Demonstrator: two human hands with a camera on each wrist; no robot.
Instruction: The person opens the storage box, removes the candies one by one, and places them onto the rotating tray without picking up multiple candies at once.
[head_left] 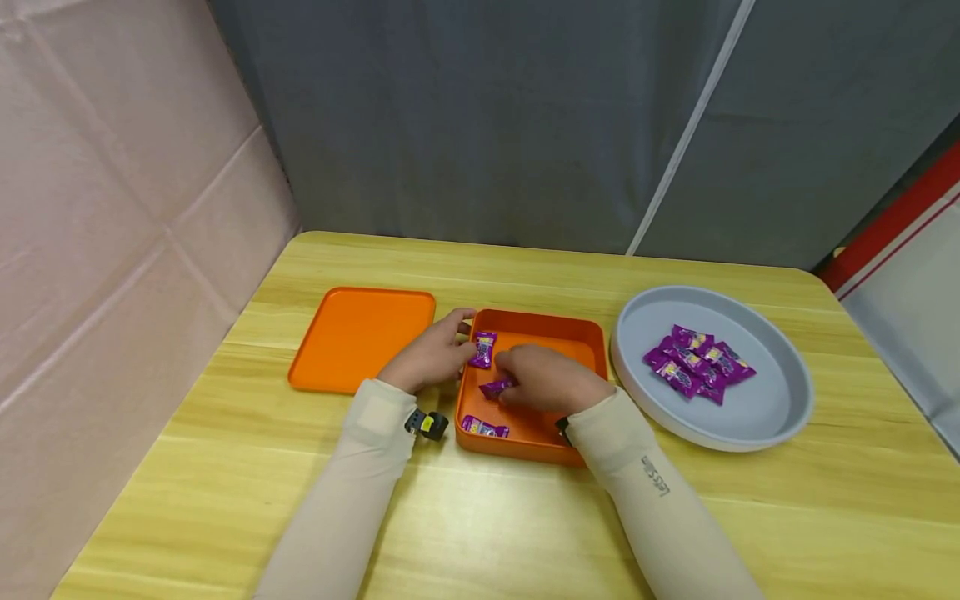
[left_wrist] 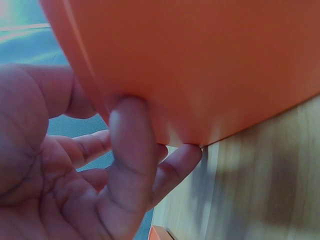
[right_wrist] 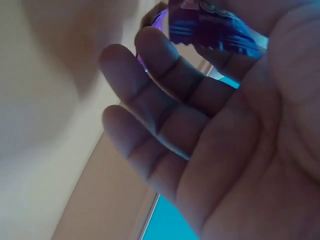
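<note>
Even bright light, soft shadows, head view edges bowed, wrist views blurred

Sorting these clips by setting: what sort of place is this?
Probably a staged recording booth, not a home: a bare wooden table hemmed by a grey fabric backdrop and a pink sheet.
</note>
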